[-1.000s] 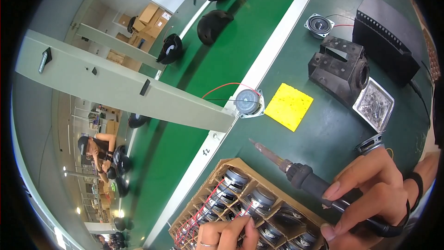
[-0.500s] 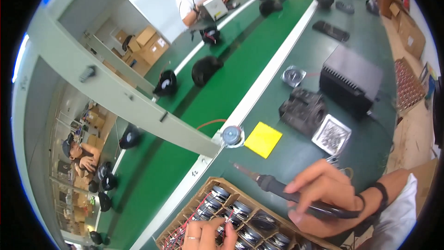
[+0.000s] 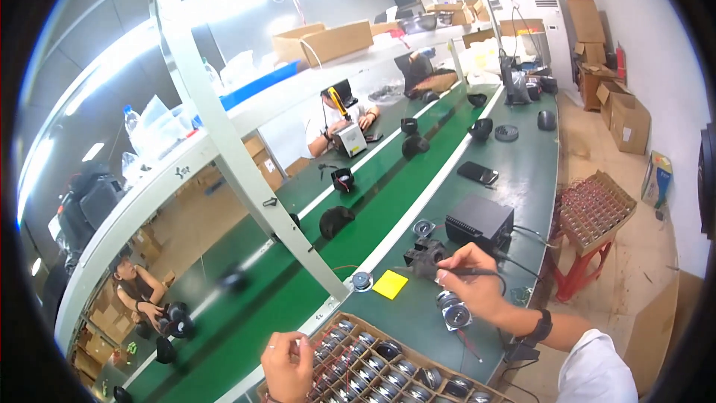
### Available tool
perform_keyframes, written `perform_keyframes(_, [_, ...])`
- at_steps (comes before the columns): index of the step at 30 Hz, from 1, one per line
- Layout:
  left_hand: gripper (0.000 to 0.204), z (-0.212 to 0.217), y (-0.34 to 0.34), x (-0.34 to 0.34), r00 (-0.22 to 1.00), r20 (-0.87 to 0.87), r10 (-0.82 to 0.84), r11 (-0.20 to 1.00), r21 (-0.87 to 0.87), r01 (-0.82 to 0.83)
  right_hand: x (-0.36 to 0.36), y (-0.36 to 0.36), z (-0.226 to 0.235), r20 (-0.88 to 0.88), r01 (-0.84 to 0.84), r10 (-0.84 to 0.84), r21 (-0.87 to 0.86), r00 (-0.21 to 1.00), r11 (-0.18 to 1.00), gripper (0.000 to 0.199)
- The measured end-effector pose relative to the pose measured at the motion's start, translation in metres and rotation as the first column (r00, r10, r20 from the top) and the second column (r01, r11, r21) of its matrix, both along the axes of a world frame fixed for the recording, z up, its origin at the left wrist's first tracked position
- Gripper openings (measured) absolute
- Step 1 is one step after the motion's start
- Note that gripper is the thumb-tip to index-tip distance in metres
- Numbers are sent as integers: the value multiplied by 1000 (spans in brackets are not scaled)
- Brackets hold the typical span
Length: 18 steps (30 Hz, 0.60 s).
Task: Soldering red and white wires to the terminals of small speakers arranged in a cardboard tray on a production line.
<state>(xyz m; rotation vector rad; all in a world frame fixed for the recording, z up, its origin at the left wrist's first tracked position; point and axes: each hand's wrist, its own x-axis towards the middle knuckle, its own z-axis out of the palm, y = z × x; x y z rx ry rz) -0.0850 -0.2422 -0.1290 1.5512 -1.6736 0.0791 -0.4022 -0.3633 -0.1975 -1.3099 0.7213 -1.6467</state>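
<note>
Reading the clock over the whole view, the green belt [image 3: 261, 306] slants from seven o'clock up to one, and the bench [image 3: 451, 198] runs alongside it on the right. Down at six sits the cardboard tray [image 3: 375, 327], its cells loaded with small speakers; near four, the black box [image 3: 479, 222] sits on the bench. Over to the hands! The right hand [image 3: 476, 280] is between four and five, fingers curled around the dark handle of the soldering iron [image 3: 483, 272], just beside the black stand [image 3: 425, 254]; the tip is out of sight, so I can't tell whether it's in the stand's mouth. Left hand [image 3: 287, 366], nearly seven, over the tray's corner: fingers narrow, and whether they pinch anything I can't tell. Loose speakers [image 3: 453, 310] lie near five, below the right wrist; the yellow sponge [image 3: 390, 284] is between five and six. The call from here: good handling means fingers well back on the handle, iron lined up straight with the stand, cord slack enough not to tug. I'd want that wrist lifted clear of those speakers and their leads, and the left hand well apart from hot metal.
</note>
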Motion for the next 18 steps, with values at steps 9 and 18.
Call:
perform_keyframes(9, [10, 19, 77, 40, 966, -232, 110, 973, -173, -152, -88, 39, -27, 133, 151, -151, 10, 980, 989, 9])
perform_keyframes(18, [22, 6, 212, 44, 899, -404, 167, 976, -59, -208, -81, 30, -36, 81, 169, -166, -38, 983, 985, 12])
